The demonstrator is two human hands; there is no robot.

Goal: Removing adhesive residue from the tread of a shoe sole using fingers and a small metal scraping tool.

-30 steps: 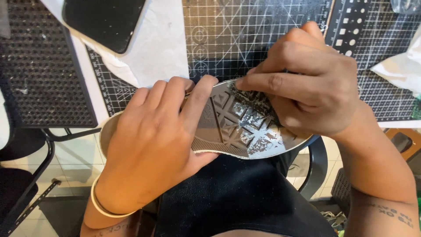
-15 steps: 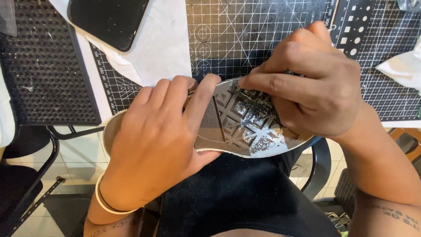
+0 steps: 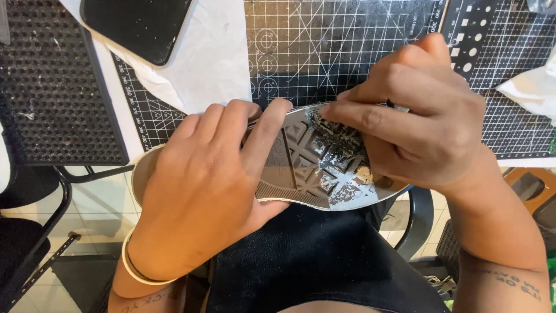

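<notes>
Below, parts are listed from largest to smallest.

- Bench: a pale work surface across the top of the view, carrying the mats and paper.
- Cutting mat: dark, with a white grid, lying flat on the bench just beyond the hands.
- Perforated mat: black and studded, at the left of the bench, apart from the work.
- Shoe: held sole-up over the lap, in front of the bench edge; the grey patterned sole carries a shiny wet-looking smear across its right half.
- Left hand: wrapped over the left part of the shoe, fingers closed around it and thumb pressed on the sole, steadying it.
- Right hand: fingers curled narrow, fingertips pinched at the upper rim of the sole; whether they grip a small tool or a peeling strip cannot be told.
- White paper: a crumpled sheet on the bench, partly under a black flat slab.
- Wristband: pale, on the left wrist.
- Risk, as a judgement: the shoe rests on no support, so a hard pull at the rim could twist it out of the left hand's hold; the slick smear may let the thumb slide or soil the dark trousers beneath.
</notes>
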